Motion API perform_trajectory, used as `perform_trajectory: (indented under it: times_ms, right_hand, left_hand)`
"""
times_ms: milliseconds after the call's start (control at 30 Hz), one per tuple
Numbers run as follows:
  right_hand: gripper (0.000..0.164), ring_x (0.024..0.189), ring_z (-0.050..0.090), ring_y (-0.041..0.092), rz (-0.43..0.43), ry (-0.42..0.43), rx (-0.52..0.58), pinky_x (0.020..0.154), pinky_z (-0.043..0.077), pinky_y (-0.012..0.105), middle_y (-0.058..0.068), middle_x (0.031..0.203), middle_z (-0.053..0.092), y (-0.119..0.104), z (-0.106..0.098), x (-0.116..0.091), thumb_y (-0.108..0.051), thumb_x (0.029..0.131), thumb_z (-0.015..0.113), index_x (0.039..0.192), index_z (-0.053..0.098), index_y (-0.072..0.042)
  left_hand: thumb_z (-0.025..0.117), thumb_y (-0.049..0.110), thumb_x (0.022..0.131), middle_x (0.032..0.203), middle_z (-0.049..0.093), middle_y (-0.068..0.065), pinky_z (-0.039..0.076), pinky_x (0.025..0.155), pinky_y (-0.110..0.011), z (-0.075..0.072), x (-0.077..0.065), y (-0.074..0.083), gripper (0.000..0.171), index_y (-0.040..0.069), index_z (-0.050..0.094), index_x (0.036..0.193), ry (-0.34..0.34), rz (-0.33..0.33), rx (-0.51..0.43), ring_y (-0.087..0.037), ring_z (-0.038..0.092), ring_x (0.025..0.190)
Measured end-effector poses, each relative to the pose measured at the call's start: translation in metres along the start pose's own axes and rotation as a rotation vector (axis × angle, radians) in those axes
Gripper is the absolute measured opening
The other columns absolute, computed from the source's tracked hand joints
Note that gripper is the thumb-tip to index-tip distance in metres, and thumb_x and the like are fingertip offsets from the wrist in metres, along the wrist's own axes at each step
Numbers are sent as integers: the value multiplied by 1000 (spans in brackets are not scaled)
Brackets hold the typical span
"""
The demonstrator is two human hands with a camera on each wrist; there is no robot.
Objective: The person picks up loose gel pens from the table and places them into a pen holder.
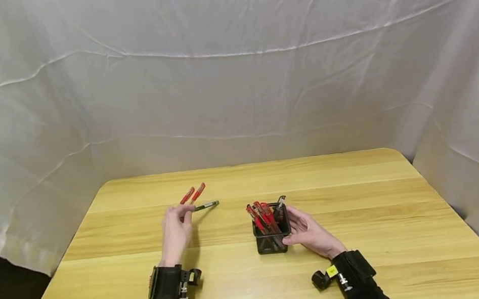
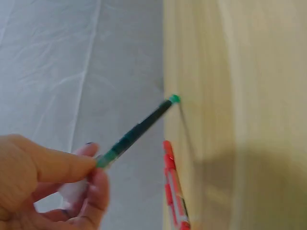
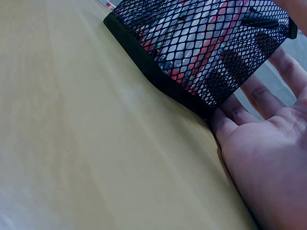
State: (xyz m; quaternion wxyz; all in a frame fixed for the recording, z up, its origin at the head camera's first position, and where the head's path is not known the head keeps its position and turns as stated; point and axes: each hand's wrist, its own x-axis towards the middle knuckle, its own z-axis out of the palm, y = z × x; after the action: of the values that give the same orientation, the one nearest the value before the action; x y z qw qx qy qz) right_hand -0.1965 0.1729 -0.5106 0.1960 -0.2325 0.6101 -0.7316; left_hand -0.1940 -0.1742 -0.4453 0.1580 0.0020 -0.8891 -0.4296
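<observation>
Between thumb and fingertips my left hand [image 1: 176, 232] pinches a dark pen with green ends [image 2: 139, 131], raised over the table with its far end pointing right in the head view. Two red pens [image 1: 192, 194] lie just beyond that hand. At mid-table stands a black mesh pen holder [image 1: 272, 244], with several red-capped pens [image 1: 261, 214] and a dark pen with a clip [image 1: 280, 204] leaning in it. My right hand [image 1: 308, 234] holds the holder from its right side, thumb at the front, fingers along the mesh [image 3: 206, 52]. Part of those fingers is hidden behind it.
The wooden table [image 1: 398, 229] has rounded far corners. A pale grey cloth [image 1: 230, 84] hangs behind it and along both sides. Each wrist wears a black strap with a small camera, such as the left wrist camera [image 1: 194, 277].
</observation>
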Motion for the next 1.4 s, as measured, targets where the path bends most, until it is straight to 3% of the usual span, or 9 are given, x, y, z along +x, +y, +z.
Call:
perform_trajectory:
  times_ms: [167, 333, 467, 567, 700, 900, 1000, 1167, 1400]
  right_hand:
    - [101, 132, 41, -14, 10, 7, -7, 111, 31, 5, 34, 164, 5, -1, 0, 0, -4, 82, 76, 157, 9, 10]
    - [102, 132, 40, -14, 17, 13, -7, 110, 31, 5, 34, 164, 5, -2, 1, -1, -5, 82, 77, 157, 9, 10]
    - [102, 132, 40, -14, 17, 10, -7, 110, 30, 5, 34, 164, 4, -2, 1, -1, -4, 83, 77, 157, 9, 10]
    - [101, 132, 41, -14, 11, 5, -5, 111, 31, 5, 34, 163, 5, -2, 1, -1, -4, 83, 76, 157, 9, 10]
    - [100, 132, 41, -14, 0, 2, -8, 111, 31, 6, 34, 163, 5, -2, 0, -1, -3, 83, 76, 157, 9, 10]
    - [101, 133, 40, -14, 8, 3, -13, 111, 30, 5, 33, 164, 5, -2, 0, -1, -4, 83, 76, 157, 8, 9]
    - [102, 133, 39, -14, 15, 7, -13, 111, 30, 5, 33, 164, 4, -1, 0, -1, -5, 83, 76, 157, 8, 9]
    - [102, 134, 38, -13, 24, 11, -11, 111, 30, 5, 32, 165, 4, -2, 1, -2, -5, 84, 77, 158, 8, 9]
    - [102, 133, 39, -14, 17, 6, -12, 111, 30, 5, 32, 164, 3, -2, 1, -2, -4, 83, 76, 157, 7, 9]
  left_hand:
    - [60, -3, 96, 104, 69, -23, 47, 73, -10, -4, 4, 7, 23, -4, 69, 117, 100, -1, -175, -25, 65, 88]
    - [63, 0, 96, 111, 67, -24, 51, 78, -5, -10, 5, 16, 34, -4, 60, 130, 174, -49, -400, -4, 64, 90]
    - [66, 1, 94, 107, 66, -8, 52, 86, -7, -15, 4, 27, 37, -7, 60, 130, 276, -57, -575, 0, 64, 94]
    - [70, 2, 92, 103, 68, 7, 54, 88, -10, -18, 3, 34, 36, -10, 62, 125, 344, -29, -647, 0, 66, 94]
    - [73, 3, 90, 100, 72, 16, 57, 87, -13, -22, -1, 43, 33, -12, 65, 118, 415, 56, -697, -1, 70, 93]
    - [72, -6, 87, 100, 76, 10, 59, 85, -17, -26, -8, 58, 32, -6, 63, 118, 455, 225, -802, -3, 71, 91]
    - [71, -9, 87, 102, 76, 7, 59, 86, -19, -28, -13, 66, 33, -3, 62, 118, 451, 315, -838, -6, 72, 93]
    - [69, -12, 86, 106, 76, 2, 59, 88, -23, -28, -20, 80, 36, -14, 56, 120, 445, 467, -851, -9, 73, 95]
    - [69, -16, 84, 109, 74, 3, 60, 87, -23, -23, -28, 95, 37, -22, 51, 116, 356, 605, -787, -10, 73, 100]
